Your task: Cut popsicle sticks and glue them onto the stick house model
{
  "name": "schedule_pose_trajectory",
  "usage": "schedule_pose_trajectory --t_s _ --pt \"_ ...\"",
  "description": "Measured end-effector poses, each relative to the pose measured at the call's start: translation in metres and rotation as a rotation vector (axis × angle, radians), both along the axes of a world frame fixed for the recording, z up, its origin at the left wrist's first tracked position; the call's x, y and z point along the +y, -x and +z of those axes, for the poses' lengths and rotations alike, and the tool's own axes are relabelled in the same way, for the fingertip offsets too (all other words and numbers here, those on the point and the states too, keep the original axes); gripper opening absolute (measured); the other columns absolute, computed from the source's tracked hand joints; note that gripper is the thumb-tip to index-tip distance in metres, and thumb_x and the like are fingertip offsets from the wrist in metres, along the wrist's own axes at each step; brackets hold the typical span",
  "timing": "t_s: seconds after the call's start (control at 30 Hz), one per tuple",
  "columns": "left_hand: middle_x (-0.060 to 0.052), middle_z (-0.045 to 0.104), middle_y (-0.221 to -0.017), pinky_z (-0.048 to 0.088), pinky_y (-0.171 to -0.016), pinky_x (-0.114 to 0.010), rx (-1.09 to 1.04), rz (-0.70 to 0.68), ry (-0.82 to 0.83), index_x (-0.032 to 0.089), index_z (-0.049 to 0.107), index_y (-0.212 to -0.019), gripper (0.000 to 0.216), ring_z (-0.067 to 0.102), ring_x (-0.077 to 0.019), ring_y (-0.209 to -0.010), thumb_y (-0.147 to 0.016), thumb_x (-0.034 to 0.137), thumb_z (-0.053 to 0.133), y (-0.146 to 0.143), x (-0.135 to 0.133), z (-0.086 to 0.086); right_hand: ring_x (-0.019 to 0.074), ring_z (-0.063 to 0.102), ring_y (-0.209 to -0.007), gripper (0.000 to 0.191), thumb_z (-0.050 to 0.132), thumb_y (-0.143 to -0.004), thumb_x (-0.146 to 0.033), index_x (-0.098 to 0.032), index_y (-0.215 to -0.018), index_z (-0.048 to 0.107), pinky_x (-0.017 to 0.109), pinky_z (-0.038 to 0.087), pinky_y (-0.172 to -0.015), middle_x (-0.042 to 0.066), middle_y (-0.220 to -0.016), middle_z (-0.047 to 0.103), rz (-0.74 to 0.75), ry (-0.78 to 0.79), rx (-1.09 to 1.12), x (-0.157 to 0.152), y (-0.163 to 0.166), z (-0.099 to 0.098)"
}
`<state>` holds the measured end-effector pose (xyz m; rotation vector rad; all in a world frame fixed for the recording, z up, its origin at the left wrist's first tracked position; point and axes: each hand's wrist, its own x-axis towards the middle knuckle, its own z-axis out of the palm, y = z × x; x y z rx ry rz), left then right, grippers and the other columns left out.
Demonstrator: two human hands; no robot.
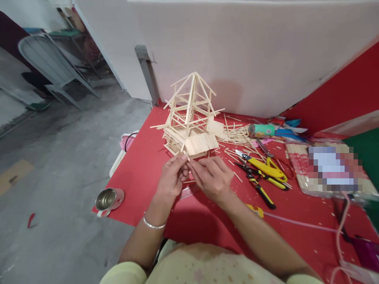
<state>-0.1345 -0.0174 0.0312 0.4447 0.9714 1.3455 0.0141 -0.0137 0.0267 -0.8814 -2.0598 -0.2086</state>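
Observation:
A house-like model [191,114] of thin wooden sticks stands on the red table, with an open peaked frame above and a slatted roof panel [203,144] at its front. Just before it, my left hand [174,175] is closed in a pinch at the end of a small wooden stick [184,153]. My right hand [213,177] is closed too, its thumb and forefinger meeting the left fingertips at the same stick. Most of that stick is hidden by the fingers. Loose wooden sticks [238,134] lie in a heap right of the model.
Right of my hands lie a yellow utility knife [265,167], black-and-yellow pliers [260,191] and scissors [271,159]. Behind them is a green-labelled bottle [262,130]. A metal mug [109,199] stands at the table's left edge. Packed sticks [299,165] bear a blurred-out item. A white wall [251,51] rises behind.

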Motion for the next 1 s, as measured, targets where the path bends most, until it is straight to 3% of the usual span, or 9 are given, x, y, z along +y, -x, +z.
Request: schedule_pose_trajectory --t_s 0.2,0.6,1.0 --pt "0.002 0.056 -0.063 0.034 -0.041 -0.016 0.052 0.117 -0.043 0.014 0.071 -0.084 0.028 0.049 -0.0048 -0.046 -0.077 0.04 0.074 0.0 0.001 0.0 0.019 0.062 -0.085 0.027 0.067 -0.089 -0.018 -0.026 -0.114 0.069 0.034 0.052 -0.079 0.004 -0.092 0.073 -0.038 0.002 0.054 0.01 0.006 0.0" --pt "0.003 0.056 -0.058 0.027 -0.04 -0.019 0.197 0.153 -0.053 0.016 0.061 -0.066 0.027 0.045 -0.0052 -0.044 -0.077 0.036 0.076 -0.006 0.012 -0.003 0.02 0.058 -0.085 0.023 0.065 -0.092 -0.025 -0.024 -0.114 0.07 0.036 0.049 -0.081 0.006 -0.092 0.071 -0.052 0.038 -0.037 0.015 0.006 -0.002" --pt "0.003 0.055 -0.053 0.033 -0.044 -0.019 0.348 0.202 -0.085 0.016 0.06 -0.06 0.029 0.046 -0.0062 -0.044 -0.074 0.033 0.079 -0.009 0.017 -0.005 0.0196 0.056 -0.084 0.027 0.067 -0.091 -0.022 -0.023 -0.118 0.068 0.034 0.047 -0.079 0.004 -0.091 0.071 -0.068 0.029 -0.034 0.019 0.004 -0.004"
